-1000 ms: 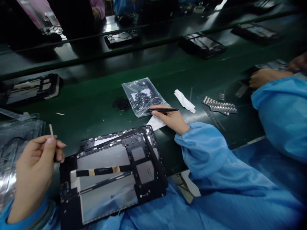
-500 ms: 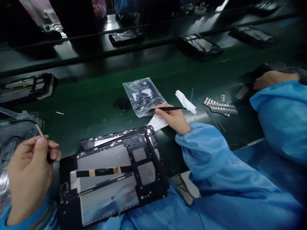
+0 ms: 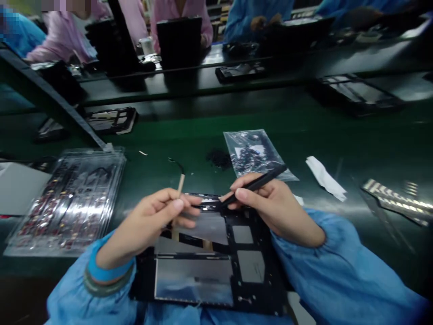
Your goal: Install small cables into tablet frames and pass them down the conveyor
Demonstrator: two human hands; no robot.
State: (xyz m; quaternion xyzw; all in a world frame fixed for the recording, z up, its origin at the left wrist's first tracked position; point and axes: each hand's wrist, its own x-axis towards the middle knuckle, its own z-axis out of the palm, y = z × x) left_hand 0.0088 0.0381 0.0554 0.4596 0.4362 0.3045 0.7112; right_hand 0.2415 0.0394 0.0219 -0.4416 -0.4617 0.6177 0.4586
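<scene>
Right hand point(image 3: 282, 208) has moved over the black device point(image 3: 248, 266), gripping a tool point(image 3: 265, 179), tip indistinct; left hand point(image 3: 153, 220) pinches a strip point(image 3: 181, 183).

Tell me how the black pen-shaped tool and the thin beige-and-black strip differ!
The black pen-shaped tool looks all black; the thin beige-and-black strip has two colours. The tool is thicker than the strip. The tool looks straight; the strip's black end bends. Both are held: tool in the right hand, strip in the left hand.

The head view faces forward and down, seemingly near both hands point(image 3: 154, 215) point(image 3: 275, 205).
</scene>
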